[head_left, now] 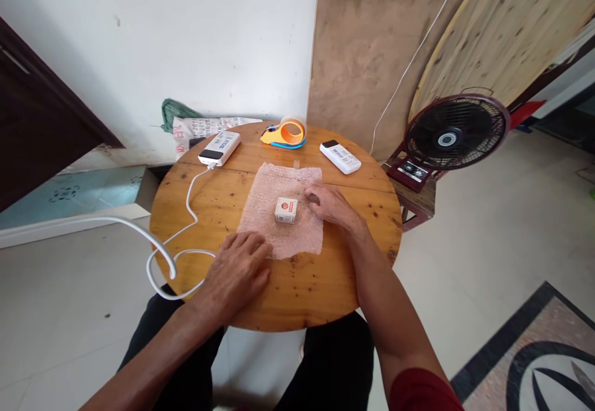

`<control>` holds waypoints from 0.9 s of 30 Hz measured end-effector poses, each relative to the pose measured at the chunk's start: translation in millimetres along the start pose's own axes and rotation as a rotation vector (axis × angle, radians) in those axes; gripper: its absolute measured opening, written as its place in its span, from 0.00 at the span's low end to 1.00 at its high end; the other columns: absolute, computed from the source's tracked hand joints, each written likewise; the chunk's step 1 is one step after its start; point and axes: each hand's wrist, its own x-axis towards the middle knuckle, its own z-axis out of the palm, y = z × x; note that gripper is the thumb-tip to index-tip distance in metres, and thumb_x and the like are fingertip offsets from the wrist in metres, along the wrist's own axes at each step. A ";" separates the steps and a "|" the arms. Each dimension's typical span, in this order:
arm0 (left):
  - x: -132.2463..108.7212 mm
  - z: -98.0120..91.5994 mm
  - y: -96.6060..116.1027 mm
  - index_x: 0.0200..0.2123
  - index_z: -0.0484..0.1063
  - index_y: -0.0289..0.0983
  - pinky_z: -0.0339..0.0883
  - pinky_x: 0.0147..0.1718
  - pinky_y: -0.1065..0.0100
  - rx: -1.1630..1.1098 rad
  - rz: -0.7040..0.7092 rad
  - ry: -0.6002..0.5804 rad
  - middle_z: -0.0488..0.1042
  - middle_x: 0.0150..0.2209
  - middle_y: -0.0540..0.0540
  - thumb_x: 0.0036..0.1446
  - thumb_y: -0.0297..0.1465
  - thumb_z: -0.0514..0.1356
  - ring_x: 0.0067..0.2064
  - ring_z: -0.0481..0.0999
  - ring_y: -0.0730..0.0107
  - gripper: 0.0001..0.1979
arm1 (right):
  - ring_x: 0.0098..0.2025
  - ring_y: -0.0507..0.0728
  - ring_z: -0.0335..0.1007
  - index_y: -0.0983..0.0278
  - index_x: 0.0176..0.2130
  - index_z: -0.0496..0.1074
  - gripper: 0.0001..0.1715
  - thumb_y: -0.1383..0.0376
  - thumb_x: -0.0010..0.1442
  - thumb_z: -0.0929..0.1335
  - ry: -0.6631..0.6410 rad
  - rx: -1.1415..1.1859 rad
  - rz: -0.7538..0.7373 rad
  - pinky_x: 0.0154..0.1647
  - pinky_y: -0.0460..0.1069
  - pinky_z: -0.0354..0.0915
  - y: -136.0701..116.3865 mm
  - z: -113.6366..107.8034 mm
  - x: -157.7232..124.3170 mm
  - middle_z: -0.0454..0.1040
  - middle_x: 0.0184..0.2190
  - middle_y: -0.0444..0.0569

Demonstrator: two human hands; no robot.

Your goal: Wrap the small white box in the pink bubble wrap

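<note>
A small white box (286, 209) with a red mark stands in the middle of a pinkish sheet of bubble wrap (283, 181) spread on a round wooden table (325, 287). My left hand (239, 268) lies flat on the table with its fingertips on the sheet's near left corner, fingers stretched out. My right hand (328, 202) rests on the sheet's right side, just right of the box, fingers loosely curled and holding nothing.
At the table's far side lie a white power bank (220, 148) with a white cable (186, 212) looping off the left edge, an orange tape dispenser (286, 133) and a white remote (340, 156). A dark red fan (453, 132) stands on the floor to the right.
</note>
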 end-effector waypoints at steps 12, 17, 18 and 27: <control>18.5 7.7 2.0 0.26 0.68 0.37 0.62 0.42 0.59 0.019 -0.013 0.101 0.72 0.30 0.47 0.57 0.25 0.54 0.36 0.71 0.62 0.08 | 0.41 0.57 0.68 0.64 0.39 0.71 0.14 0.73 0.51 0.63 -0.011 -0.018 0.043 0.40 0.48 0.56 -1.4 -0.7 -1.0 0.76 0.39 0.50; 34.9 -1.9 2.2 0.28 0.68 0.37 0.63 0.41 0.62 -0.015 -0.056 0.299 0.74 0.28 0.47 0.54 0.24 0.54 0.34 0.73 0.63 0.06 | 0.43 0.58 0.69 0.64 0.41 0.72 0.16 0.73 0.53 0.63 0.004 -0.021 0.077 0.42 0.49 0.58 -6.3 -2.3 -2.1 0.77 0.42 0.51; 40.1 -3.3 2.4 0.28 0.69 0.37 0.63 0.41 0.62 -0.011 -0.057 0.325 0.75 0.28 0.47 0.54 0.24 0.54 0.34 0.74 0.63 0.06 | 0.43 0.59 0.70 0.64 0.41 0.73 0.16 0.72 0.54 0.62 0.023 -0.018 0.089 0.43 0.50 0.59 -7.0 -2.2 -2.0 0.77 0.42 0.51; 80.9 -4.4 -10.3 0.30 0.72 0.37 0.63 0.39 0.63 0.022 -0.129 0.377 0.77 0.27 0.47 0.57 0.26 0.55 0.32 0.76 0.64 0.07 | 0.46 0.56 0.72 0.63 0.41 0.74 0.11 0.62 0.58 0.66 0.129 0.475 0.008 0.49 0.50 0.63 -25.3 -24.5 -3.7 0.77 0.43 0.47</control>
